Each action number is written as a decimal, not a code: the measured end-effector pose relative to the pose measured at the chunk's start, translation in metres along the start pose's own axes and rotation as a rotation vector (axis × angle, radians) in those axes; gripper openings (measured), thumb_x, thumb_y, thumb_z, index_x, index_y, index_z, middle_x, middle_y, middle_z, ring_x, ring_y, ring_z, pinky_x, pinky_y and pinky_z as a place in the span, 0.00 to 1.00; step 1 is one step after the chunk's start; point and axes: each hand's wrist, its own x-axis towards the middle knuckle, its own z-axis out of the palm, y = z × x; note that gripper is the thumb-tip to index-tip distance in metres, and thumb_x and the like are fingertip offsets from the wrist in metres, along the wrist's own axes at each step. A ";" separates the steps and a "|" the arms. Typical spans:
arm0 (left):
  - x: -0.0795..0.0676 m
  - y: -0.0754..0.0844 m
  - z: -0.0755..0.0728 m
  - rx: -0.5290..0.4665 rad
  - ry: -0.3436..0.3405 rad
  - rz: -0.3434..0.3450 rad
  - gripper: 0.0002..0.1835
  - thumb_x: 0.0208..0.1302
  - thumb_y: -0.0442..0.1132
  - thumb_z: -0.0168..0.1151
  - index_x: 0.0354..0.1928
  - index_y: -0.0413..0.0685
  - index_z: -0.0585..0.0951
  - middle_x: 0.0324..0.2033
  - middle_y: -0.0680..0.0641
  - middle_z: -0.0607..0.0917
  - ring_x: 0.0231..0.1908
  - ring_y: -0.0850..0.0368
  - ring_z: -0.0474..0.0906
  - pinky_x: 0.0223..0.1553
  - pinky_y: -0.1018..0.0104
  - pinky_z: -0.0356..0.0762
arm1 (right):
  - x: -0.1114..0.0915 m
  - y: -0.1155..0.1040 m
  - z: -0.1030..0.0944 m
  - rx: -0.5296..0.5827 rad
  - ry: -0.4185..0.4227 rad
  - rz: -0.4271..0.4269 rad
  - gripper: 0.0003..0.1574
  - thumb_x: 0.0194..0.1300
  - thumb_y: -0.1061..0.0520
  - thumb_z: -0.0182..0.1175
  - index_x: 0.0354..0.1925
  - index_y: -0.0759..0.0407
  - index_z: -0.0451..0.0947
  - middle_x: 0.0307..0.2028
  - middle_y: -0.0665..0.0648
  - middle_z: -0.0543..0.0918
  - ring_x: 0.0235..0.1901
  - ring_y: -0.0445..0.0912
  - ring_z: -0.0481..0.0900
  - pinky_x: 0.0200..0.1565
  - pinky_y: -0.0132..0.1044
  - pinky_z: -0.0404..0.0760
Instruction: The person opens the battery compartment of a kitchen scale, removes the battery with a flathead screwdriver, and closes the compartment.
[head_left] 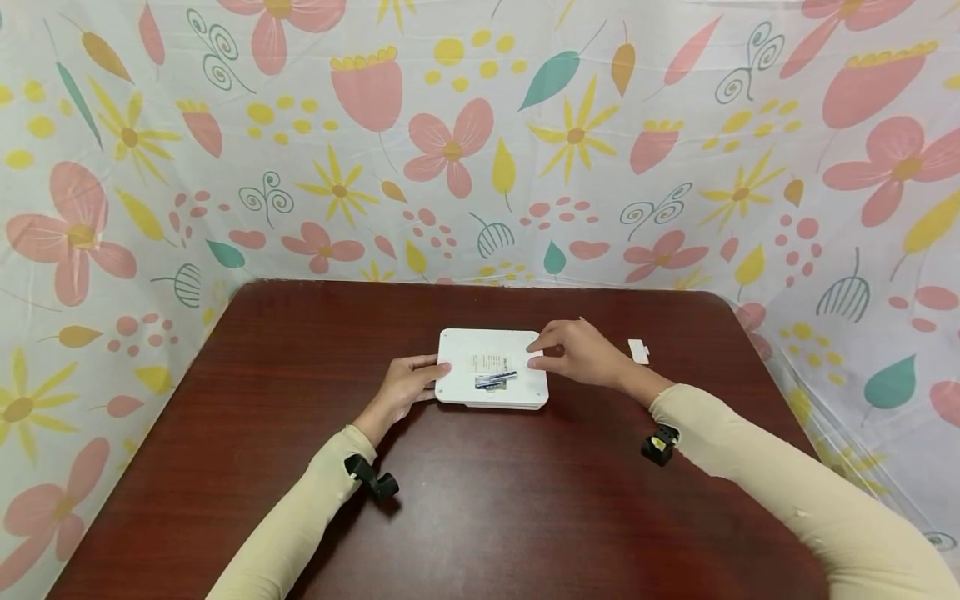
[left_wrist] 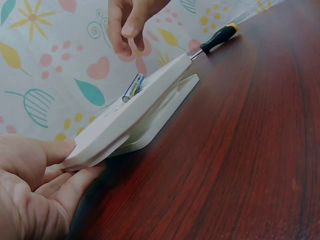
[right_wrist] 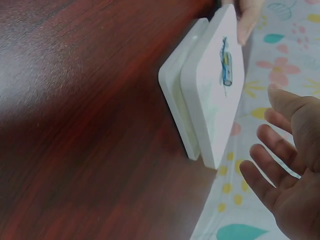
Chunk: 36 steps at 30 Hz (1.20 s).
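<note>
A white, flat device (head_left: 457, 392) with rounded corners lies on the table, its labelled face up and a second white layer beneath. My left hand (head_left: 401, 383) grips its left edge, thumb on top and fingers underneath. Near the middle of that face are small batteries (head_left: 497, 380); in the left wrist view one battery (left_wrist: 133, 88) stands up at a slant from the surface. Over the device's right edge hovers my right hand (head_left: 577, 350), holding nothing. In the right wrist view its fingers (right_wrist: 276, 145) are spread and loosely bent, apart from the device.
A small white cover (head_left: 638, 351) lies on the table to the right, beyond my right wrist. Past the device's far end, the left wrist view has a screwdriver (left_wrist: 220, 37) with a dark and yellow handle. A flower-patterned cloth (head_left: 450, 208) hangs behind the brown table (head_left: 480, 500).
</note>
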 end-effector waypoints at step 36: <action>-0.001 0.002 -0.001 -0.018 -0.003 -0.003 0.21 0.68 0.32 0.68 0.61 0.30 0.80 0.43 0.37 0.89 0.36 0.54 0.88 0.39 0.60 0.89 | 0.021 -0.006 0.040 -0.064 -0.070 -0.088 0.06 0.62 0.55 0.74 0.38 0.55 0.92 0.38 0.49 0.86 0.40 0.44 0.82 0.43 0.42 0.84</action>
